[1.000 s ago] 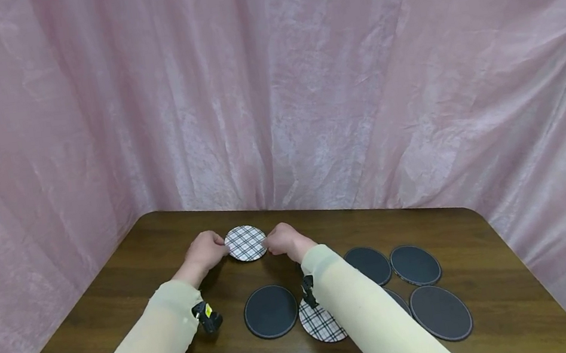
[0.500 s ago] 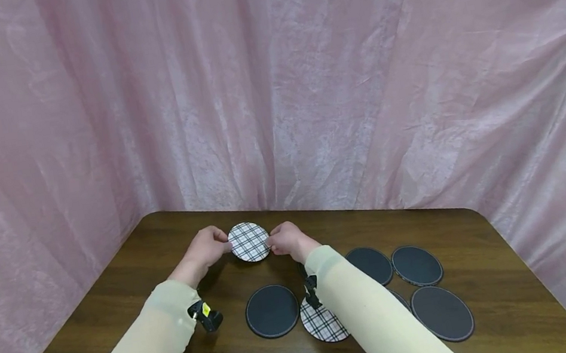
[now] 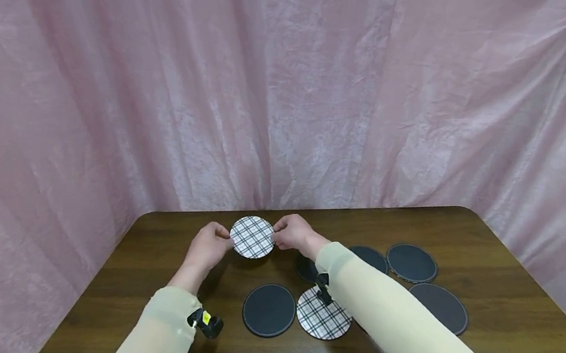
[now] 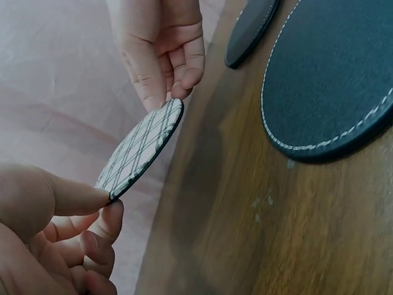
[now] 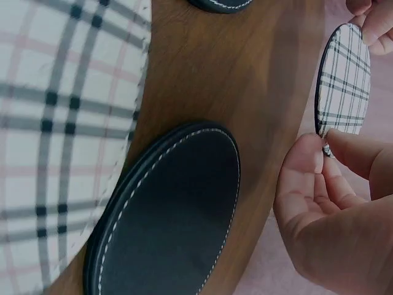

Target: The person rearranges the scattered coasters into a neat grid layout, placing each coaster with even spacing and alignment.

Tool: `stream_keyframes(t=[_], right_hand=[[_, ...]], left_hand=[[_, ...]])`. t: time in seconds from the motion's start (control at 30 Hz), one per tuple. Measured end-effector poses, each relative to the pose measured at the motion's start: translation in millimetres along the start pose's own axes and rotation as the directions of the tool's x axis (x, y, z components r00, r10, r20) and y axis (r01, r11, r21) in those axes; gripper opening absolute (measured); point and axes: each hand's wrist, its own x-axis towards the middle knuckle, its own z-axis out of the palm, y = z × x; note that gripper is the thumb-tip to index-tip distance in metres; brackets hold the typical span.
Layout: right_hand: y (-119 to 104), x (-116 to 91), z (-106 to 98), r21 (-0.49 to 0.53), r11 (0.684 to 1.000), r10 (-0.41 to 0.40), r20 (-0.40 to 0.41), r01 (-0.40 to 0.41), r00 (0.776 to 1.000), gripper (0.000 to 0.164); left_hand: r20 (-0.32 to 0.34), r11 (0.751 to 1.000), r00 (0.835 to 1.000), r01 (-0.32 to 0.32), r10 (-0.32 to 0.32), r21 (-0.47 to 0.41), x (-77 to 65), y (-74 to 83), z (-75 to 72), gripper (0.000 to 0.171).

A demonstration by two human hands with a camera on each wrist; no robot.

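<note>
A round coaster [image 3: 252, 237] with a white plaid face and a dark edge is held up between both hands near the table's far side. My left hand [image 3: 208, 248] pinches its left edge between thumb and fingers. On the opposite edge, my right hand [image 3: 294, 234] pinches it the same way. In the left wrist view the plaid coaster [image 4: 141, 147] tilts above the wood, with its shadow below. The right wrist view shows the thumb and fingertips of my right hand [image 5: 331, 209] closed on the rim of the coaster [image 5: 345, 83].
On the wooden table [image 3: 118, 320] lie a black stitched coaster [image 3: 269, 310] and a second plaid coaster [image 3: 323, 314], partly under the right wrist camera. Several black coasters, one a dark coaster [image 3: 412, 262], spread to the right, some hidden by my sleeve. A pink curtain [image 3: 270, 82] hangs behind.
Both hands have raised the plaid coaster and shifted it slightly right, its face turning more toward the head camera. The right forearm moved right, uncovering more of the second plaid coaster and a black one.
</note>
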Motion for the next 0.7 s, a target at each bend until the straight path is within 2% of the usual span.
stream_keyframes(t=[0.23, 0.5, 0.7], right_hand=[[5, -6, -12, -0.148, 0.987, -0.056, 0.009, 0.056, 0.998, 0.023], [9, -10, -16, -0.259, 0.959, -0.114, 0.032, 0.118, 0.993, 0.021], [16, -11, -15, -0.360, 0.921, -0.135, 0.057, 0.147, 0.989, 0.030]], left_hand=[[-0.013, 0.993, 0.999, -0.035, 0.037, 0.110, -4.7, 6.1, 6.0, 0.022], [0.005, 0.977, 0.999, -0.051, 0.051, 0.206, -6.1, -7.7, 14.6, 0.022], [0.029, 0.969, 0.998, -0.062, 0.056, 0.240, -12.4, -9.0, 18.3, 0.022]])
